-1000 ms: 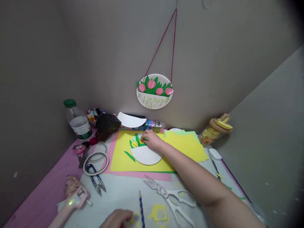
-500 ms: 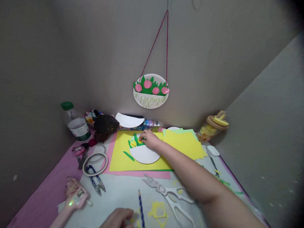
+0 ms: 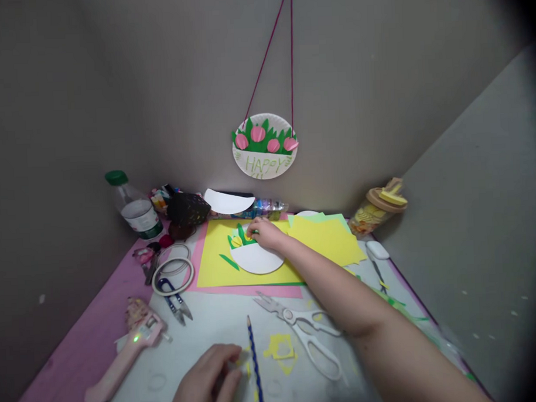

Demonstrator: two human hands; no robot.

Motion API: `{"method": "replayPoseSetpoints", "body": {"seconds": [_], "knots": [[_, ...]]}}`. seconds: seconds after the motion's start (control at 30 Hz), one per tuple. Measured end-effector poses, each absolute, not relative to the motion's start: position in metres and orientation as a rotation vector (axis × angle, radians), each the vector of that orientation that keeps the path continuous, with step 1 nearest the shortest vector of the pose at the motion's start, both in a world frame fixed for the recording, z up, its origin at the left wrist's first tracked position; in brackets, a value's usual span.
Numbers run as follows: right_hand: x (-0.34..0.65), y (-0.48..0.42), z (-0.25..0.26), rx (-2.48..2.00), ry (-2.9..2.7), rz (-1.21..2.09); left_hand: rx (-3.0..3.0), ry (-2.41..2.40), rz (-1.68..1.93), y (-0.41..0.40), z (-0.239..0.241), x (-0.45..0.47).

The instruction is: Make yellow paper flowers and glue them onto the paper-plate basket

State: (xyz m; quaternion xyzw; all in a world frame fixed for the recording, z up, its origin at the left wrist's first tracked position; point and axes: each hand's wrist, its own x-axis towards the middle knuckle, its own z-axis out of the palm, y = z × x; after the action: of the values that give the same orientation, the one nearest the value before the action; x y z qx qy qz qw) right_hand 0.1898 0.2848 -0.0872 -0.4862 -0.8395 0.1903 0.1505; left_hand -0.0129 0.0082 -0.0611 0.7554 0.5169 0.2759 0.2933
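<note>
- Grey walls meet in a corner behind a cluttered white and pink worktable (image 3: 202, 332); a finished paper-plate hanging (image 3: 265, 146) with pink flowers, green leaves and the word HAPPY is hung from red yarn on the back wall.
- Head view, right hand (image 3: 264, 233): the arm is stretched far forward and the fingers are bent down onto green paper leaves (image 3: 239, 236) and a yellow paper flower (image 3: 236, 242). These sit at the straight top edge of a white half paper plate (image 3: 258, 261).
- The flower and leaves lie just left of the fingertips and the plate just below them, on a yellow paper sheet (image 3: 213, 267). Whether a piece is pinched or only pressed cannot be told.
- The leaves' long axis runs away from the person, towards the wall. The right hand is much the nearer to them.
- Head view, left hand (image 3: 213, 382): it is rested near the table's front edge with loosely curled fingers, the tips touching a small yellow paper scrap (image 3: 243, 359). A real grip cannot be made out.
- A blue pencil (image 3: 255, 360) lies just right of those fingertips and white scissors (image 3: 305, 334) further right. A pink glue gun (image 3: 128, 352) lies to the left, well apart.
</note>
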Motion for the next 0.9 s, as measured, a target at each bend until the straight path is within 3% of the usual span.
{"method": "replayPoseSetpoints", "body": {"seconds": [0.77, 0.9], "knots": [[0.199, 0.294, -0.084, -1.226, -2.264, 0.738, 2.070, 1.378, 0.759, 0.008, -0.065, -0.014], [0.215, 0.295, -0.072, -1.236, -2.052, 0.595, 2.069, 1.381, 0.772, 0.009, -0.062, -0.013]]}}
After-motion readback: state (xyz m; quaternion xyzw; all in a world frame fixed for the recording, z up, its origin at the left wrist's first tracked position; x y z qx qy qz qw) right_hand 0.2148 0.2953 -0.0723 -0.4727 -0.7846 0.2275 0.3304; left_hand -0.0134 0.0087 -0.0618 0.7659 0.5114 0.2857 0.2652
